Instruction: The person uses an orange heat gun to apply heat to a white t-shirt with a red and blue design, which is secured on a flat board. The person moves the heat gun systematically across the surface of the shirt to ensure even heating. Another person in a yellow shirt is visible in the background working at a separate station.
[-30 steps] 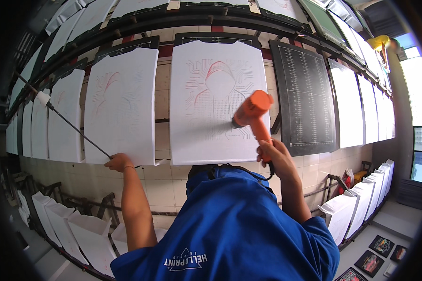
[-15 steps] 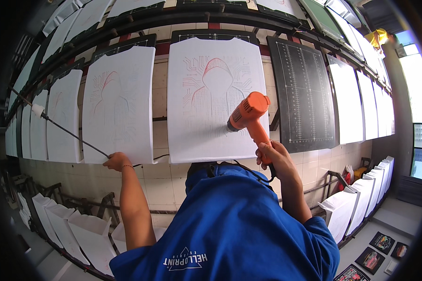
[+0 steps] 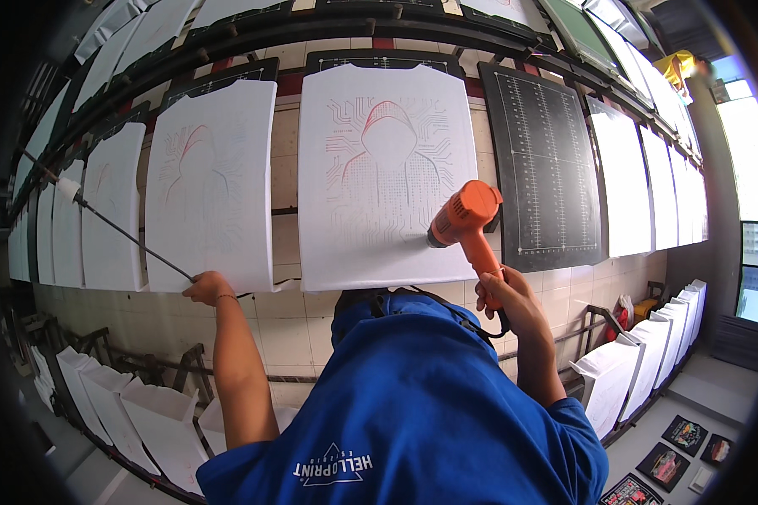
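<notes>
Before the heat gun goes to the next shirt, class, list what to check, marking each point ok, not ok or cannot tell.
1. Right hand grips the orange heat gun by its handle: ok.
2. Nozzle faces the printed white shirt: ok.
3. Nozzle clear of the fabric: cannot tell.
4. Left hand holds the thin rod: ok.
5. Print dry: cannot tell.

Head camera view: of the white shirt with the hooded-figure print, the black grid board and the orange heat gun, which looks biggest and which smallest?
1. White shirt, largest.
2. Black grid board, narrower and bent by the lens, so the gap is unsure.
3. Orange heat gun, clearly smallest, held in the right hand.
</notes>
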